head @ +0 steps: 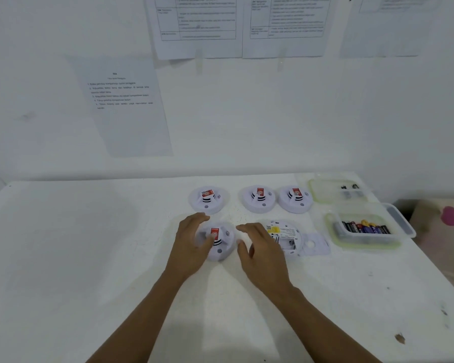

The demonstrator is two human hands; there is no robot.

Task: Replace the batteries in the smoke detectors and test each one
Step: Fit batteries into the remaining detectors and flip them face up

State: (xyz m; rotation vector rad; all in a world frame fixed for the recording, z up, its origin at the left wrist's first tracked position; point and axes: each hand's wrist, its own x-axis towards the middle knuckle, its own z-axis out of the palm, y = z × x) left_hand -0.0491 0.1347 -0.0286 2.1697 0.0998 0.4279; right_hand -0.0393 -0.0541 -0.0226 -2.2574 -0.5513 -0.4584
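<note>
A white smoke detector (222, 242) with a red label lies face up on the white table (89, 244). My left hand (189, 244) holds it by its left side, thumb on top and fingers curved round its far edge. My right hand (262, 258) hovers just right of it with fingers spread, holding nothing. Behind my right hand lies a second detector (283, 231) turned on its face, its battery bay uncovered, with its loose cover (313, 243) beside it. Three more face-up detectors (209, 199) (258, 199) (295, 199) stand in the back row.
At the right, a clear plastic box (404, 224) holds several batteries (364, 227). Behind it a shallow clear tray (312, 189) holds a few dark batteries. Printed sheets hang on the wall behind. A cardboard box stands past the table's right edge.
</note>
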